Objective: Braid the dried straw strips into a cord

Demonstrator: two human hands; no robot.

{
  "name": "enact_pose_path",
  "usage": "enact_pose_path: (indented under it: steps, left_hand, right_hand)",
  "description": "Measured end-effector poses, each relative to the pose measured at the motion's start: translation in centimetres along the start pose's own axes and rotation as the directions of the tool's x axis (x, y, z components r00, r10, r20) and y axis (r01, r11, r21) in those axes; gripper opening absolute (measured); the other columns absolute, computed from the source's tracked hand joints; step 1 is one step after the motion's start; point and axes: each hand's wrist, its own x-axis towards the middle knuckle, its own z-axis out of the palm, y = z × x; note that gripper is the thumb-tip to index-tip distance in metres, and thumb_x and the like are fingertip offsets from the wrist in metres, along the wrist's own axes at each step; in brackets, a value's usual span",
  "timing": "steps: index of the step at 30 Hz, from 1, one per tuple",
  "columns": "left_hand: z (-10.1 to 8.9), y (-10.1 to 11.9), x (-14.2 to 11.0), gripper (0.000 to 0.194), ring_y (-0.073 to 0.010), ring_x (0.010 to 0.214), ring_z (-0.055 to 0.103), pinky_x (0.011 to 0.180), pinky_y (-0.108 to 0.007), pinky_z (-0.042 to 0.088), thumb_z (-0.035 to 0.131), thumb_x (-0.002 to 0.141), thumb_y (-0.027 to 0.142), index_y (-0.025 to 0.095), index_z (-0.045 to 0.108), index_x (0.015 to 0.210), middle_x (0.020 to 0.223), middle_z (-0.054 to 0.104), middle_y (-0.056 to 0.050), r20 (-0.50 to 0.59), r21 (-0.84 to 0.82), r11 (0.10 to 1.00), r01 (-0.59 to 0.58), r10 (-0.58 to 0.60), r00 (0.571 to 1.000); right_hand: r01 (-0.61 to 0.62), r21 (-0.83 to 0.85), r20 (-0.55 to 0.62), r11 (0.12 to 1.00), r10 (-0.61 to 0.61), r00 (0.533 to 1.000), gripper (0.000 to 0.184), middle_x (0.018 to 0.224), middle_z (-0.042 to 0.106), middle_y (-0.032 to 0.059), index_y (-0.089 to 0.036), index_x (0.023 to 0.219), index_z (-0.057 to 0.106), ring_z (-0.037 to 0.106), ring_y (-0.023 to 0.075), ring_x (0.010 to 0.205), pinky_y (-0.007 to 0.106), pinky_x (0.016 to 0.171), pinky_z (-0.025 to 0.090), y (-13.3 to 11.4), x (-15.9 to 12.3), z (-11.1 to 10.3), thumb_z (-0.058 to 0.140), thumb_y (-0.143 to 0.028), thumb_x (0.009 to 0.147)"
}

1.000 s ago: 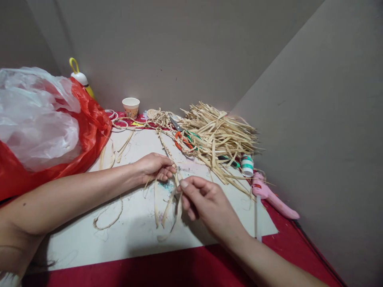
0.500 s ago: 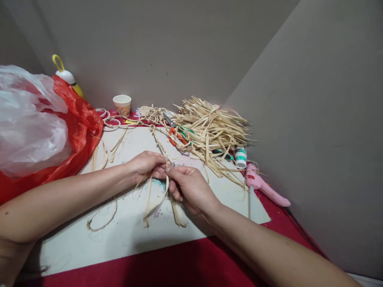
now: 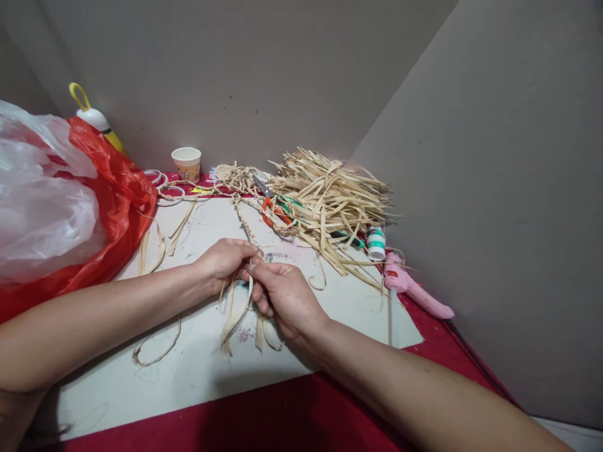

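Thumb and fingers of my left hand (image 3: 229, 262) pinch a thin braided straw cord (image 3: 244, 223), which runs away from me over the white board (image 3: 155, 389). Right beside it, my right hand (image 3: 287, 295) is closed on a flat straw strip (image 3: 241, 317) at the cord's near end. The two hands nearly touch, and the fingertips hide where the strands cross. Other loose strip ends (image 3: 259, 329) hang below my hands toward the board.
A heap of dry straw (image 3: 330, 188) lies at the back, with orange-handled scissors (image 3: 271, 210) at its left. A pink glue gun (image 3: 414, 289) and tape roll (image 3: 375, 243) are at right. Red and clear plastic bags (image 3: 122, 194) bulge at left; a paper cup (image 3: 187, 166) stands behind.
The view has shifted slightly, moving everything a little left. My hands stay together at the cord's end, while the hanging strip ends below have swung into a different spread.
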Motion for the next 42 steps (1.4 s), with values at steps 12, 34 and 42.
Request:
enact_pose_path:
  steps: [12,34,42]
  left_hand:
    - [0.8,-0.3,-1.3,0.024,-0.0042,0.032,0.039,0.035,-0.016,0.032,0.049,0.075,0.008,0.014,0.049,0.052,0.039,0.045,0.003,-0.052,0.037,0.999,0.029,-0.027,0.998]
    - [0.7,0.0,-1.4,0.022,-0.0005,0.031,0.018,0.033,-0.016,0.008,0.049,0.075,0.009,0.016,0.043,0.055,0.041,0.029,0.009,-0.001,-0.018,0.996,0.09,-0.09,0.996]
    - [0.6,0.3,-1.4,0.02,0.0006,0.032,0.018,0.034,-0.014,0.007,0.049,0.075,0.008,0.016,0.042,0.058,0.043,0.03,0.009,0.051,-0.044,0.994,0.1,-0.098,0.994]
  right_hand:
    - [0.102,-0.212,0.091,0.972,-0.084,0.992,0.028,0.045,0.057,0.0001,-0.012,0.064,0.06,0.041,0.0043,0.029,0.016,0.031,0.026,-3.2,-1.3,-1.4,0.054,-0.034,0.08]
    - [0.214,-0.543,0.179,0.812,-0.137,0.974,0.013,0.062,0.063,0.0028,-0.013,0.078,0.063,0.047,0.0055,0.037,0.015,0.031,0.026,-7.6,6.7,-3.5,0.058,-0.025,0.079]
    - [0.12,-0.488,0.398,0.865,0.098,0.912,0.028,0.049,0.054,-0.005,-0.013,0.097,0.063,0.044,0.0043,0.036,0.014,0.036,0.028,-6.2,3.7,-5.1,0.065,-0.025,0.072]
